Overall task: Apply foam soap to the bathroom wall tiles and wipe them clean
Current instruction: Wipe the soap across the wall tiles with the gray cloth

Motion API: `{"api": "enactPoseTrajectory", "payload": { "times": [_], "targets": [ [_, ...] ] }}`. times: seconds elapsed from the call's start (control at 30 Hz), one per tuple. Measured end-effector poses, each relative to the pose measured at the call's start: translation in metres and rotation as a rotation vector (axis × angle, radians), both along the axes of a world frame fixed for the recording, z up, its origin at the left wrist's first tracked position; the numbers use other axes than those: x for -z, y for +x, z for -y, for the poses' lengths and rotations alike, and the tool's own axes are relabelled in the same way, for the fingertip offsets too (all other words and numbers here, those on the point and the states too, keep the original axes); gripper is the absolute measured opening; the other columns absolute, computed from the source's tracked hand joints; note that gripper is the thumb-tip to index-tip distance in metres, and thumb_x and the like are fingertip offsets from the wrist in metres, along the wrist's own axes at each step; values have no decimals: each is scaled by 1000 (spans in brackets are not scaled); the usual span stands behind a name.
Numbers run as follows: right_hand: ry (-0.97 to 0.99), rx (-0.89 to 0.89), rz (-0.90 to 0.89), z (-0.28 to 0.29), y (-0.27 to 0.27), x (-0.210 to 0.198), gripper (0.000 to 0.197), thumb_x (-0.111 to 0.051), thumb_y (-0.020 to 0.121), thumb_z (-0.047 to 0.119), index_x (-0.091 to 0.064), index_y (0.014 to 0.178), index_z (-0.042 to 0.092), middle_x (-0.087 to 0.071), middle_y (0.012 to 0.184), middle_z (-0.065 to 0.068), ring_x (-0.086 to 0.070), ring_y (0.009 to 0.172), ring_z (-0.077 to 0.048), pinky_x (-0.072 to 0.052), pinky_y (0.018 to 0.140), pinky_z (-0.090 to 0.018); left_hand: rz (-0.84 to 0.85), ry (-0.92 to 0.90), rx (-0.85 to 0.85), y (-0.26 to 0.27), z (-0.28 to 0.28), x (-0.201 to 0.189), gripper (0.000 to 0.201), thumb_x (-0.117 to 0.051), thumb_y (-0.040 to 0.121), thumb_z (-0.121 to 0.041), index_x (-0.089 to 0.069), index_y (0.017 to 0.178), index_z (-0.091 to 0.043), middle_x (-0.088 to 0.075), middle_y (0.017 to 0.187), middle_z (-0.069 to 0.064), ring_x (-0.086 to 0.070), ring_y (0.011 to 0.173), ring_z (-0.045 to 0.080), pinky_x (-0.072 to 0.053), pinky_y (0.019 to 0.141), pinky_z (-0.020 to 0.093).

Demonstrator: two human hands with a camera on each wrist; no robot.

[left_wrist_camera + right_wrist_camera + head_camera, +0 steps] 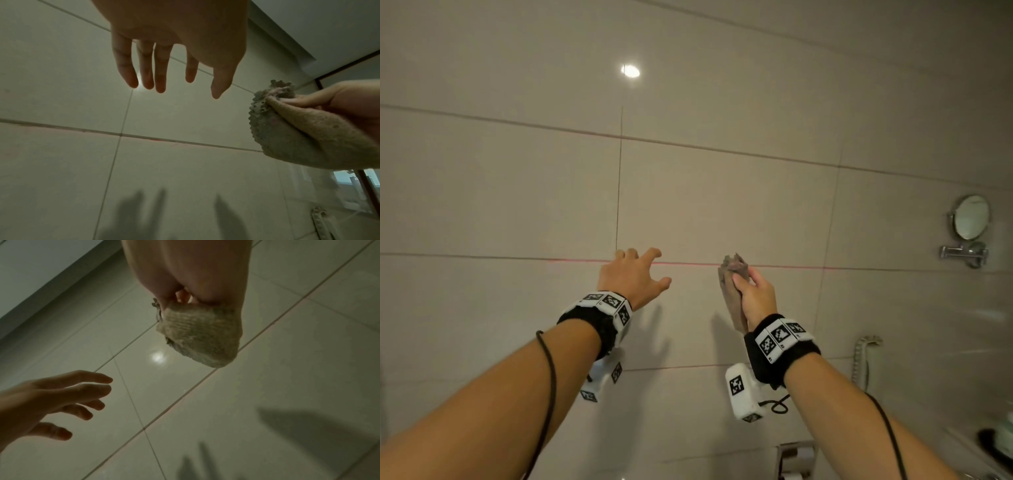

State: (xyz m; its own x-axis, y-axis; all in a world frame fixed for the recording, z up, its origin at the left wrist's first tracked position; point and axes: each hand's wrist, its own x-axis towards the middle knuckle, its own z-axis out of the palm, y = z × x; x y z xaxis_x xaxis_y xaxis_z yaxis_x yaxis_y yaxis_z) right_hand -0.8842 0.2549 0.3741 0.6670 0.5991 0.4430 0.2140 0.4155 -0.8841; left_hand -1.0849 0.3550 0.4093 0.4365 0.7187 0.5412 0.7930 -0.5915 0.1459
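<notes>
Large glossy beige wall tiles (722, 205) with dark grout lines fill the head view. My right hand (755, 294) grips a bunched grey-beige cloth (732, 284), held up close in front of the wall; the cloth (197, 337) bulges below the palm in the right wrist view. My left hand (633, 274) reaches toward the wall with fingers spread and loose, holding nothing. Its fingers (144, 68) hang straight and apart from the tile, beside the cloth (298, 126). No foam shows on the tiles.
A round mirror (971, 219) on a chrome arm is mounted at the right. A corded wall handset (866, 356) hangs below it. A toilet-paper holder (796, 459) sits at the bottom, and a shelf with a dark item (993, 442) lies at the lower right. A thin red line (688, 263) runs along one grout joint.
</notes>
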Motion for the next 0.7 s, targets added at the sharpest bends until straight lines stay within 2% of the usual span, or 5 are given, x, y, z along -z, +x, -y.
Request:
{"api": "enactPoseTrajectory", "payload": {
  "times": [0.13, 0.27, 0.4, 0.6, 0.7],
  "targets": [
    [-12, 101, -45, 15, 34, 13, 20, -57, 97, 8, -66, 96, 26, -69, 111, -7, -64, 107, -23, -49, 101, -38, 3, 12, 18, 29, 16, 2, 62, -53, 89, -62, -40, 145, -38, -42, 148, 7, -39, 135, 29, -43, 101, 47],
    [-63, 187, -132, 15, 55, 33, 14, -57, 97, 16, -63, 98, 29, -68, 113, -11, -64, 108, -31, -52, 97, -49, 3, 16, 74, 52, 18, 10, 63, -55, 89, -60, -39, 146, -39, -28, 159, 9, -28, 144, 31, -34, 110, 53],
    [-91, 213, -215, 6, 76, 48, 20, -58, 93, 23, -65, 84, 40, -69, 113, -10, -65, 106, -32, -52, 95, -56, -33, 23, 146, 75, 10, 24, 65, -56, 90, -60, -36, 148, -40, -21, 163, 10, -18, 149, 31, -29, 113, 58],
    [-91, 248, -274, 8, 109, 47, 20, -56, 97, 22, -61, 116, 19, -68, 113, -13, -65, 104, -31, -53, 93, -56, -43, 21, 192, 118, -3, 28, 67, -56, 90, -58, -33, 150, -42, -16, 165, 9, -12, 152, 30, -24, 116, 59],
    [-86, 297, -285, 11, 137, 45, 18, -57, 95, 22, -62, 112, 19, -68, 110, -14, -66, 101, -31, -54, 91, -54, -64, 34, 204, 147, -4, 28, 68, -57, 90, -58, -31, 151, -41, -15, 166, 9, -11, 152, 30, -23, 117, 60]
  ]
}}
